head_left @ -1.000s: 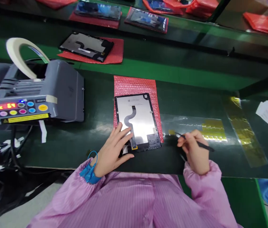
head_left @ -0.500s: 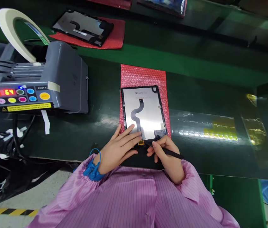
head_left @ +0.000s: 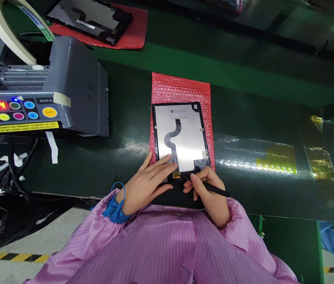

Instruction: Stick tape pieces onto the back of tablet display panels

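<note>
A tablet screen panel (head_left: 189, 138) lies back side up on a red bubble-wrap bag (head_left: 181, 86). Down its silver back runs a dark, curved flex cable (head_left: 170, 140), with a gold-coloured connector piece (head_left: 176, 174) at the near edge. My left hand (head_left: 150, 179) lies flat with fingers stretched over the panel's near left corner, fingertips by the cable's lower end. Between thumb and fingers, my right hand (head_left: 209, 193) grips a black tweezers-like tool (head_left: 217, 190). Its tip points left, close to the gold connector; whether it touches is too small to tell.
At the left stands a grey tape dispenser (head_left: 86, 86) with a white tape strip (head_left: 52, 146) hanging from it. Farther back, another screen panel (head_left: 96, 19) rests on red bubble wrap. Clear and yellow film strips (head_left: 276, 157) lie on the green bench to the right.
The camera view has shifted slightly, so the dispenser and rear panel sit farther left and higher. The tool's tip has moved left toward the gold connector. The left hand stays on the panel.
</note>
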Action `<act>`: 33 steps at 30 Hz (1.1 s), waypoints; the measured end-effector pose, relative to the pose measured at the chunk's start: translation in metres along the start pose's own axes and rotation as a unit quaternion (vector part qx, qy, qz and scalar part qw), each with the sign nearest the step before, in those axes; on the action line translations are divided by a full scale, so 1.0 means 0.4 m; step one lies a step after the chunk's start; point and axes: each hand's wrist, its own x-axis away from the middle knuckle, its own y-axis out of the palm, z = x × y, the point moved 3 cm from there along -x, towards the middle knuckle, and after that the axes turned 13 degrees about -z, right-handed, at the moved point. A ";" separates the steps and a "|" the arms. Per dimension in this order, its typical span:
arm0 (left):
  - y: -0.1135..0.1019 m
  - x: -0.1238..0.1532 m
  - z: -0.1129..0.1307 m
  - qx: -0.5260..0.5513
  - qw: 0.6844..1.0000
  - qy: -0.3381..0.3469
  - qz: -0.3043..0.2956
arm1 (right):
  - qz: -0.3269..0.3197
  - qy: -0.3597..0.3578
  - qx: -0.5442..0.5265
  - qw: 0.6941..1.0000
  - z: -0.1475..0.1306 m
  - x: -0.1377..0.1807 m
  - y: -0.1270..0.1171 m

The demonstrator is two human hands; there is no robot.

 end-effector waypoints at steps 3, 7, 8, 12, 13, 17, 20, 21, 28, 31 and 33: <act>0.000 0.000 -0.001 0.004 1.000 0.010 0.006 | -0.001 0.003 0.009 1.000 0.004 0.001 -0.002; -0.003 -0.003 -0.001 0.001 1.000 0.019 0.007 | 0.001 0.003 0.020 1.000 0.004 0.001 -0.003; -0.004 -0.003 -0.001 -0.001 1.000 0.020 0.006 | 0.000 0.003 0.020 1.000 0.003 0.001 -0.003; -0.007 -0.003 -0.002 -0.021 0.999 0.026 0.004 | 0.001 0.003 0.024 1.000 0.001 0.000 0.002; -0.006 -0.002 -0.002 -0.030 0.999 0.028 0.004 | 0.002 0.005 0.031 1.000 0.001 0.000 0.001; 0.005 -0.005 0.004 -0.058 0.998 0.025 -0.001 | 0.041 0.002 0.060 0.997 0.004 0.005 -0.021; 0.009 -0.007 0.021 -0.063 0.998 -0.001 -0.007 | 0.079 -0.023 0.064 0.995 0.006 0.013 -0.051; 0.008 -0.004 0.026 -0.045 0.999 -0.009 -0.011 | 0.081 -0.029 0.064 0.994 0.006 0.016 -0.058; -0.102 0.144 -0.086 0.486 0.818 -0.081 0.296 | 0.079 -0.011 0.065 0.995 0.000 0.032 -0.048; -0.151 0.221 -0.141 0.513 0.722 -0.182 0.427 | 0.074 -0.017 0.071 0.995 0.005 0.033 -0.044; -0.161 0.232 -0.136 0.475 0.706 -0.213 0.480 | 0.042 -0.046 0.062 0.996 0.001 0.027 -0.044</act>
